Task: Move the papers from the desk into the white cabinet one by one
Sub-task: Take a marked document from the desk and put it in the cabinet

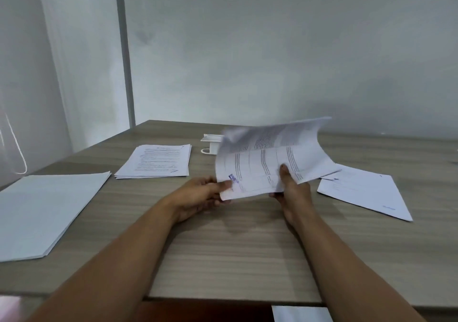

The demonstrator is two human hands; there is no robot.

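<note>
Both hands [203,195] pinch sheet [267,163], seemingly lifted.

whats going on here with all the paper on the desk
A person is lifting a printed sheet off the wooden desk, pinching its near edge with the left hand and the right hand; its far end is curled and blurred. Three lots of paper lie on the desk: a blank stack at the left, a printed stack further back, and loose sheets at the right. No cabinet is in view.
</note>
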